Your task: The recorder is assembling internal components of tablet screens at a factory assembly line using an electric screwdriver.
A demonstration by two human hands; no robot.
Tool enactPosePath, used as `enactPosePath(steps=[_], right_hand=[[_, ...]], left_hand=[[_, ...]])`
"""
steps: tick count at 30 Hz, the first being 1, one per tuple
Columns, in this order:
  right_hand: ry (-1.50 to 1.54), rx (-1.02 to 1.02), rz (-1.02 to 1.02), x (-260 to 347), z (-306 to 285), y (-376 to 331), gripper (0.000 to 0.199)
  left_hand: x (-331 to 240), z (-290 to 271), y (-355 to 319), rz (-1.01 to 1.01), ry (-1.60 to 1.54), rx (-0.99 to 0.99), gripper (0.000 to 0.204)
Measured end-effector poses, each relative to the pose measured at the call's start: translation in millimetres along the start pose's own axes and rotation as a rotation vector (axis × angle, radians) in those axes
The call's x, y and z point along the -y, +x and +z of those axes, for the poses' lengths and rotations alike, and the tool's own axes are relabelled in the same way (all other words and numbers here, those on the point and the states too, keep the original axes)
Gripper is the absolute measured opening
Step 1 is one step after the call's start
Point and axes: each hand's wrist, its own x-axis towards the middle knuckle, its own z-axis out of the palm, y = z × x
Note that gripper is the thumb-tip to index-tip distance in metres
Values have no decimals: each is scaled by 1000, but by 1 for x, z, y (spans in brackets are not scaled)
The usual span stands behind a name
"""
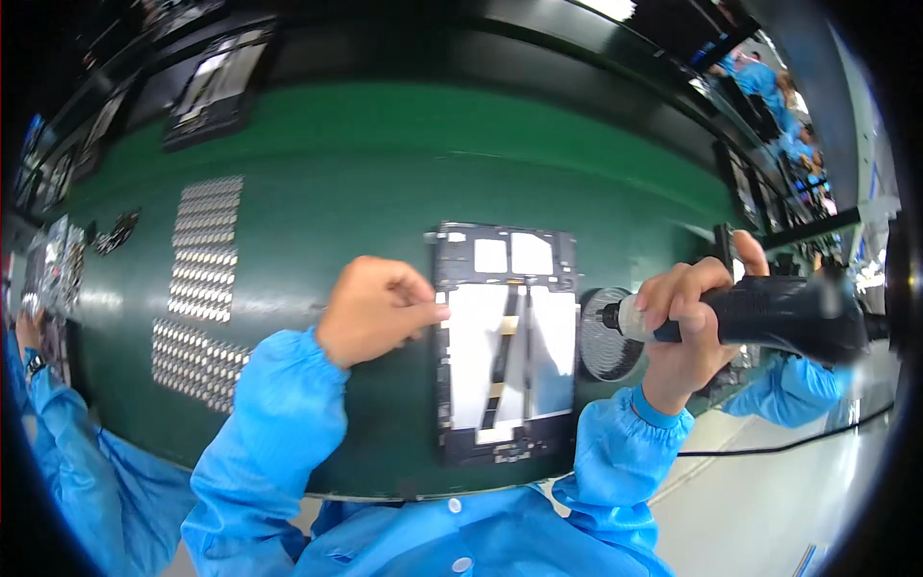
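An opened tablet (505,341) lies on the green bench mat, its white battery panels, black frame and dark ribbon strip showing. At its left edge is my left hand (375,313), thumb and forefinger pinched together; whatever may be between the fingertips is too small to make out. My right hand (687,322) grips a black electric screwdriver (779,313) with a pale nose, held nearly level with its tip pointing left. Under that tip, just right of the tablet, sits a round dish (611,358) with a fine speckled or ridged surface.
Rows of small metallic parts (204,250) lie on the green mat (327,212) to the left. Another opened tablet (216,87) rests at the far left. Clear bags (56,260) sit by the left edge, near a co-worker's sleeve (72,413). A black cable (788,449) runs at the right.
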Motion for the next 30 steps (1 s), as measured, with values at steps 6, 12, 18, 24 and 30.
enactPosePath(steps=[6,12,18,24,30], right_hand=[[-85,-274,168,-13,-64,-17,32],[-154,-267,173,-32,-67,-16,35],[-141,-225,176,-41,-68,-17,33],[-140,-216,187,-43,-68,-18,30],[-157,-201,170,-43,-66,-20,30]], left_hand=[[-8,2,-4,-77,48,-20,20],[-3,4,-4,-34,68,-64,19],[-3,6,-3,-27,86,-72,18],[-3,5,-4,-25,82,-76,18],[-2,6,-5,-19,79,-80,17]])
